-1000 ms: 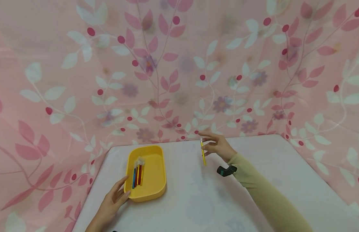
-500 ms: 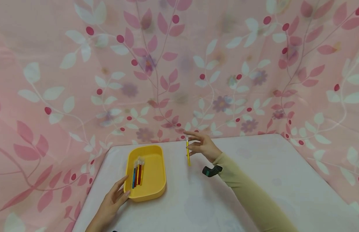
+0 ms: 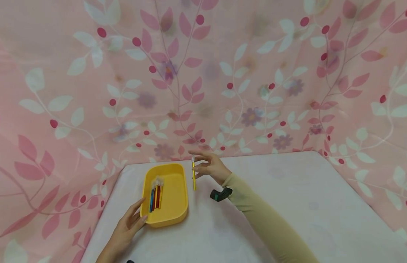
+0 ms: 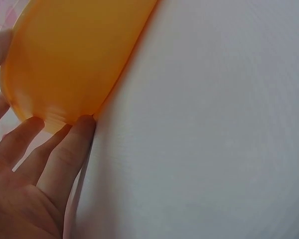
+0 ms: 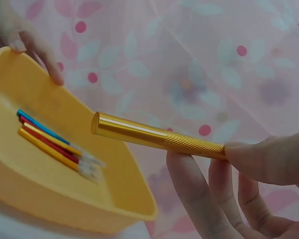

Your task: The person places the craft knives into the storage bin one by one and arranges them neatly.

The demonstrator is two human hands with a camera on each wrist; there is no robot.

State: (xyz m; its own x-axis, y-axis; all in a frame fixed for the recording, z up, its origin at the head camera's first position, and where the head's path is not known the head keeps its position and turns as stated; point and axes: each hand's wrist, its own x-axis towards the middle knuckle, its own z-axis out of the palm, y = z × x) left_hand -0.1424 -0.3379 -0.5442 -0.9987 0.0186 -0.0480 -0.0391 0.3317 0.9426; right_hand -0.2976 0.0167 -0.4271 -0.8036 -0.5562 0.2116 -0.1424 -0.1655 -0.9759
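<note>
In the head view my right hand (image 3: 208, 167) pinches a gold craft knife (image 3: 194, 175) between thumb and fingers, just right of a yellow tray (image 3: 184, 204). The knife hangs nearly upright, clear-capped end up, apart from the tray. Up close in the right wrist view, its gold handle (image 5: 134, 132) has a smooth end and a knurled grip; the cap is out of sight there. My left hand (image 3: 124, 228) holds the tray's near left corner, fingers along its wall (image 4: 55, 55). Inside lie several similar capped knives (image 3: 157, 195), blue, red and gold, side by side.
The tray stands at the left of a table with a white cloth (image 3: 272, 197). A pink floral curtain (image 3: 203, 73) rises behind the table's far edge. A black wrist device (image 3: 220, 194) sits below my right sleeve (image 3: 256, 215).
My right hand has moved left across the table with the craft knife, up to the tray's right side. The left hand and the tray stay in place.
</note>
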